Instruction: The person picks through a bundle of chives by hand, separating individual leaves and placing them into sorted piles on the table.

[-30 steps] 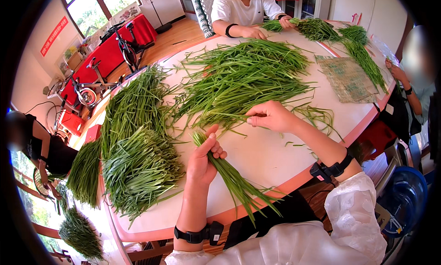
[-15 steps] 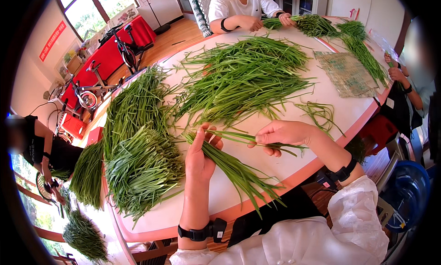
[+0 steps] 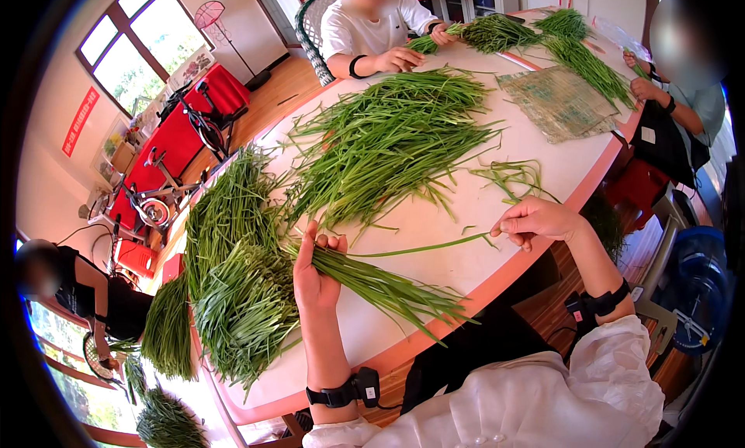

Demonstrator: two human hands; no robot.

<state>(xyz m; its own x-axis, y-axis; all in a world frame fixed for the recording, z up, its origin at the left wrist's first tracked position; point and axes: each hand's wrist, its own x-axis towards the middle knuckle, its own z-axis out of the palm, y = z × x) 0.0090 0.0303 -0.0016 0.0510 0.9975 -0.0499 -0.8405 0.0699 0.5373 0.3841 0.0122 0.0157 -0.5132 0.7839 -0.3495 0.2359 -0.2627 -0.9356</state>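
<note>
My left hand [image 3: 318, 271] is closed around a bunch of garlic chives [image 3: 392, 291], whose leafy ends fan out toward the table's near edge. To its right, my right hand [image 3: 534, 223] pinches the end of a single chive strand [image 3: 423, 250], which stretches between my two hands. Beyond them lies a large loose heap of chives [image 3: 388, 145] on the white table [image 3: 466, 204]. A tidier stack of chives [image 3: 247, 304] sits directly left of my left hand. Some thin, curled chive scraps [image 3: 516, 176] rest just past my right hand.
A greenish woven mat [image 3: 559, 103] lies at the far right of the table, beside more chives [image 3: 586, 69]. One person [image 3: 380, 33] sits across and handles chives; another person [image 3: 679, 110] is at the right. A blue tub [image 3: 691, 293] stands on the floor at right.
My right hand has moved right, away from the left, drawing one strand out long; before, it held several stalks near the left hand. The view has shifted slightly.
</note>
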